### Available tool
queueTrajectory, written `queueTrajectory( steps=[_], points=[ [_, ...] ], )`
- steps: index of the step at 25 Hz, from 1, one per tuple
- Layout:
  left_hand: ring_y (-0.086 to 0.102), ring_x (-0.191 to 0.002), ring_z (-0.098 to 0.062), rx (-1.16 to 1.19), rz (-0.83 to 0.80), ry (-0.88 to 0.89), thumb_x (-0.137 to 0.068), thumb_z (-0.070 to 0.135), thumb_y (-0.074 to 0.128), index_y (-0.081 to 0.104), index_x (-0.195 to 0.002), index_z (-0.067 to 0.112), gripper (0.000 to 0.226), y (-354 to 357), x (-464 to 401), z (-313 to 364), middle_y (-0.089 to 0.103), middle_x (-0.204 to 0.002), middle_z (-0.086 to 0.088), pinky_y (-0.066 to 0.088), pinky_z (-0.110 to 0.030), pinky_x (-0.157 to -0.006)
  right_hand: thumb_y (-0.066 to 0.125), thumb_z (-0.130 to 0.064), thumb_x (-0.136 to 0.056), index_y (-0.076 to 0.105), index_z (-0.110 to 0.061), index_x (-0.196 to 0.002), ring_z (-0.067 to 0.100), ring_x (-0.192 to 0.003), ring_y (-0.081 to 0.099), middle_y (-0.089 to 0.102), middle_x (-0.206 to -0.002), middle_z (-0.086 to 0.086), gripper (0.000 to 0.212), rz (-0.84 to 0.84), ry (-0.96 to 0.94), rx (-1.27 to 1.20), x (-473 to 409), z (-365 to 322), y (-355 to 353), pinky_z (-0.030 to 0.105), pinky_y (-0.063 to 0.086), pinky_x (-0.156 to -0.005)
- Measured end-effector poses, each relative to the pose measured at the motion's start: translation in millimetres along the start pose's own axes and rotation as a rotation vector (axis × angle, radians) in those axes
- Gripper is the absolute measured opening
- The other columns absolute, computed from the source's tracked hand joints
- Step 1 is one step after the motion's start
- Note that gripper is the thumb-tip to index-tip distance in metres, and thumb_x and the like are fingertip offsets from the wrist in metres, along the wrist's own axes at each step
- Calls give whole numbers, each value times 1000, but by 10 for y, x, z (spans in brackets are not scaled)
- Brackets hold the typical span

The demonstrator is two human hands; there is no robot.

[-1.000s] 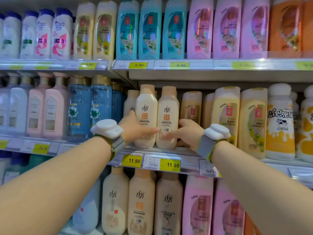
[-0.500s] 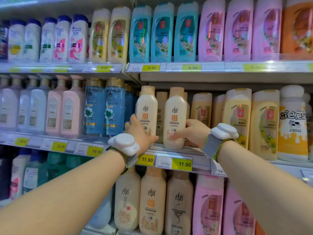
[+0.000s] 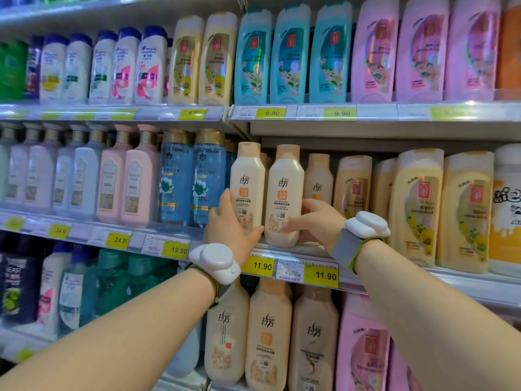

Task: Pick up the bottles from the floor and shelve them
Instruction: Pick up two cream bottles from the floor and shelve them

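Two tall cream plastic bottles with tan caps are standing upright at the front lip of the grey metal middle shelf, and I am working one with each hand. The left cream bottle is sitting in my left hand, whose fingers are wrapping round its lower body while the thumb is running across its front near the base. The right cream bottle is being steadied by my right hand, with the fingers curling behind its right side and the thumb pressing on the label low down. Both bottles are touching side by side, labels facing out. To do this step well, I judge I should be sliding each one back by its base rather than pushing high, since a tall narrow bottle tips easily, and keeping them flush with the third matching cream bottle that is standing further back to the right. Counting the row around them, I am seeing two blue clear bottles just to the left, and two yellow price tags marked 11.90 on the shelf edge below my wrists. Each wrist is wearing one white plastic wrist device, so two in all.
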State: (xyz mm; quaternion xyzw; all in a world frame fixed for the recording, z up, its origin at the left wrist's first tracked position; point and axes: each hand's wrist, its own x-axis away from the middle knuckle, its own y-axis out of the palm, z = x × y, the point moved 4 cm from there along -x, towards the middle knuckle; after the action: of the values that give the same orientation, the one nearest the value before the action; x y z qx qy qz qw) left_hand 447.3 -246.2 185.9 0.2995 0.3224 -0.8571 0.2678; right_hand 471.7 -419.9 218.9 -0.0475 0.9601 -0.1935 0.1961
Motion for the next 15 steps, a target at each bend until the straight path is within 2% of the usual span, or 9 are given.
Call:
queueTrajectory(
  steps=[4,15],
  points=[
    [47,-123,-28,53,49,2,-79,37,72,22,-146,20,85,31,44,-43,42,-139,-10,43,-40,-96,77,0,-70,62,-11,-112,27,-101,67,69,-111,8,46,-9,-16,-7,-9,23,-5,49,56,-88],
    [49,-122,-25,63,63,24,-83,37,67,20,-148,21,82,46,80,-77,39,-141,-8,46,-38,-93,81,-5,-68,63,-14,-111,26,-102,67,70,-110,7,47,-16,-19,8,-52,59,-6,48,56,-87]
  ],
)
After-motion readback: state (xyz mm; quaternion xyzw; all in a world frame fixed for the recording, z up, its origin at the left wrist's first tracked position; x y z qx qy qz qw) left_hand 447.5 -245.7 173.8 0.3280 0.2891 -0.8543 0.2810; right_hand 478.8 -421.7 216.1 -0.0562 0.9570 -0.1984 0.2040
